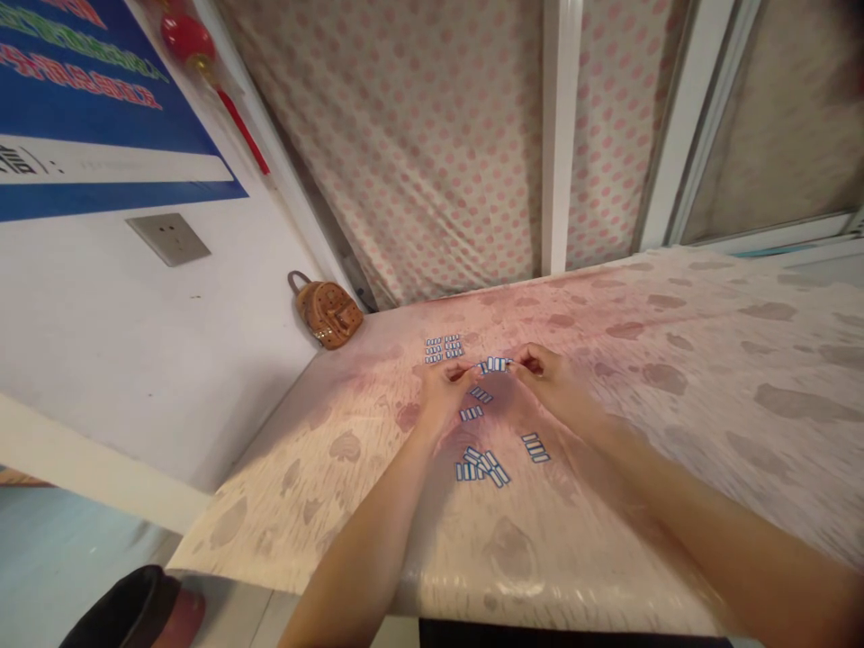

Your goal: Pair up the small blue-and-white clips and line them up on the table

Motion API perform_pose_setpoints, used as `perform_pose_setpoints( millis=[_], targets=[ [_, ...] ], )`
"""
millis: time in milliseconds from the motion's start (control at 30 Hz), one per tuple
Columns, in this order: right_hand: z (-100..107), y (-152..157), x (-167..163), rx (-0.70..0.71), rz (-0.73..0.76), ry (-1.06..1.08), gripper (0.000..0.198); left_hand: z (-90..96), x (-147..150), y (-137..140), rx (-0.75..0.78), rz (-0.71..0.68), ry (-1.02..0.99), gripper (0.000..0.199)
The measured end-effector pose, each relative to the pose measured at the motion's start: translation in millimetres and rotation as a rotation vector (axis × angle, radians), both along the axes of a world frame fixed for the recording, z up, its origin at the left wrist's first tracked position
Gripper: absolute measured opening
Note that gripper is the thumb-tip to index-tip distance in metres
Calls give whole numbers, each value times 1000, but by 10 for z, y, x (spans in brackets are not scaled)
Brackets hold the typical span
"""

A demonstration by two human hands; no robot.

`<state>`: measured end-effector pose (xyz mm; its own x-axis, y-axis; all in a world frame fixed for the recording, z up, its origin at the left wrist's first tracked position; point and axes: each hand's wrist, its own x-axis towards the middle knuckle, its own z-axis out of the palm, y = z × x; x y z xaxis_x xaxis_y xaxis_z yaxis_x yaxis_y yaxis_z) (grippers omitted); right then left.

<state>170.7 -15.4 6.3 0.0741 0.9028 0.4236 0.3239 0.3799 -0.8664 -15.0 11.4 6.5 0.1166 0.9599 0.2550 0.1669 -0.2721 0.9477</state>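
Observation:
Between my two hands is a short strip of white labels with blue borders [498, 364], held just above the table. My left hand [442, 389] pinches its left end, and my right hand [548, 376] pinches the right end. Similar label strips [472, 413] lie below my left hand. A loose overlapping pile of label strips [484, 466] is nearer the table's front edge, and a single label strip [535, 447] lies to its right. Beyond my left hand, several strips are laid out in two neat columns [443, 348]. Any print on them is too small to read.
A patterned cloth [364, 513] covers the table. At its back left corner, a small brown backpack-shaped bag [329, 313] leans by the wall. A wall socket [168, 239] and a blue poster [121, 117] are on the left. Behind the table hangs a dotted curtain [432, 135].

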Motion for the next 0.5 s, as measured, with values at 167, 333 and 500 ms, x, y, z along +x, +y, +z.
perform_pose_setpoints(
  millis=[167, 333, 500],
  targets=[
    [-29, -1, -23, 48, 55, -59, 15, 52, 43, -125, -136, -97, -88, 26],
    [-17, 2, -6, 26, 9, -56, 17, 61, 37, -135, -234, -153, -148, 33],
    [39, -13, 14, 12, 16, -75, 19, 86, 31, -133, -221, -143, -164, 27]
  ],
)
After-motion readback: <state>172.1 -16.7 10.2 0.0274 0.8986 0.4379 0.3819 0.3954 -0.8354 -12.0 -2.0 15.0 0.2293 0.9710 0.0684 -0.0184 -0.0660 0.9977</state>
